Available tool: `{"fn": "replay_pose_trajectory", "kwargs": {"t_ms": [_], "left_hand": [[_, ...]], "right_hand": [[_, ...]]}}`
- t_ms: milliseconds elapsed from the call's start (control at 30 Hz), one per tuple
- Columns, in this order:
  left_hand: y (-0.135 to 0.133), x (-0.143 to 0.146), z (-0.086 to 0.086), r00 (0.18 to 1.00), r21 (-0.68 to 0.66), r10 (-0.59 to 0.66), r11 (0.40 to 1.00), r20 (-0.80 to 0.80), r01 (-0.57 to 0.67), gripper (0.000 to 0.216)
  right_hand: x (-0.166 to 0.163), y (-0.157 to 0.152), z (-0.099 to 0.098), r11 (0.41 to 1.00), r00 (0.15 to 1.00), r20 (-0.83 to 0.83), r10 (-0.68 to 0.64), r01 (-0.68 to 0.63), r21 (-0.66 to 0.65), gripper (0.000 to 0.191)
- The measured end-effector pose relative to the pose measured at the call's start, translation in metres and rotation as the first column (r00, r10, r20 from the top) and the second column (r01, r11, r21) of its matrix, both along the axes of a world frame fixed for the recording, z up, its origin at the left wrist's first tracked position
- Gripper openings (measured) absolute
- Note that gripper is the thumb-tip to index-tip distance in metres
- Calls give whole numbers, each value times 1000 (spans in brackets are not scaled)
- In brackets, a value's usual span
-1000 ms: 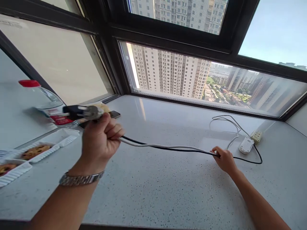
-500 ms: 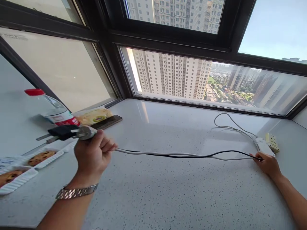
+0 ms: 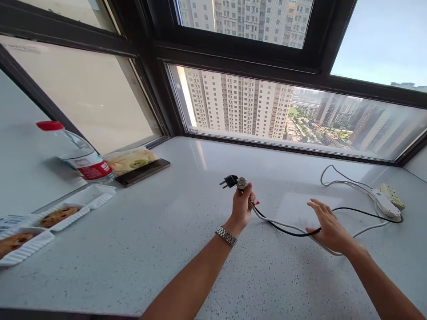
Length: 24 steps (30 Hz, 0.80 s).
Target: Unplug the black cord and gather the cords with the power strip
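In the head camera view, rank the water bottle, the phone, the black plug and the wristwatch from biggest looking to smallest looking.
1. water bottle
2. phone
3 and 4. wristwatch and black plug, held up in the left hand: both small and much alike, so I won't rank them.

The things lie at differing distances, so looks may mislead.

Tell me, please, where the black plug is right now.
In the head view, the black plug is held up in the left hand, centre frame, above the white sill.
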<state>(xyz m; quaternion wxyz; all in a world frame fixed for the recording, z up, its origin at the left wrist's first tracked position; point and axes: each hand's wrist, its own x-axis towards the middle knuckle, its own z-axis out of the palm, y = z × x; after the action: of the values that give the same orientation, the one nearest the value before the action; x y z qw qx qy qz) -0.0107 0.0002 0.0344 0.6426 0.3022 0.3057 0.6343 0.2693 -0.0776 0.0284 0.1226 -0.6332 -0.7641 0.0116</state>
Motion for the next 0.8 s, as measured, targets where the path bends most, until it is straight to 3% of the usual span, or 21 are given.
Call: {"fn": "replay_pose_trajectory", "kwargs": {"t_ms": [100, 200, 233, 300, 400, 433, 500, 567, 600, 633, 667, 733, 800], "left_hand": [[2, -3, -7, 1000, -11, -17, 1000, 5, 17, 52], [5, -11, -10, 1000, -11, 19, 1000, 14, -19, 54], [8, -14, -11, 999, -9, 48, 999, 19, -48, 54], [13, -20, -11, 991, -5, 133, 991, 30, -133, 54], [25, -34, -10, 951, 0, 308, 951, -6, -308, 51], [29, -40, -10, 921, 1, 387, 922, -42, -388, 48], [36, -55, -11, 798, 52, 583, 811, -154, -582, 40], [41, -67, -13, 572, 213, 770, 632, -283, -745, 32], [41, -71, -14, 456, 317, 824, 555, -335, -769, 29], [41, -72, -15, 366, 418, 851, 509, -378, -752, 27], [39, -72, -17, 311, 508, 855, 501, -414, -701, 26], [32, -64, -21, 288, 652, 827, 560, -484, -511, 21], [21, -48, -26, 314, 749, 763, 634, -565, -193, 12]], "right_hand": [[-54, -7, 13, 963, 974, -80, 211, -222, -154, 62], [-80, -7, 24, 853, 914, -253, 319, -393, -344, 65], [-87, -6, 24, 847, 920, -259, 294, -377, -375, 68], [-97, -3, 17, 901, 970, -174, 172, -226, -370, 67], [-102, 4, 0, 957, 999, -27, -21, 13, -289, 28], [-98, 7, -4, 960, 998, -3, -63, 60, -272, 19], [-85, 13, -8, 963, 993, 12, -116, 115, -244, 18], [-65, 18, -8, 959, 988, -34, -152, 140, -245, 25], [-55, 21, -8, 952, 982, -77, -174, 147, -268, 28], [-45, 23, -7, 941, 973, -125, -194, 149, -304, 31], [-37, 25, -7, 923, 961, -171, -217, 145, -355, 33], [-25, 28, -8, 880, 922, -263, -283, 141, -453, 40], [-18, 30, -10, 851, 851, -367, -375, 159, -501, 48]]}}
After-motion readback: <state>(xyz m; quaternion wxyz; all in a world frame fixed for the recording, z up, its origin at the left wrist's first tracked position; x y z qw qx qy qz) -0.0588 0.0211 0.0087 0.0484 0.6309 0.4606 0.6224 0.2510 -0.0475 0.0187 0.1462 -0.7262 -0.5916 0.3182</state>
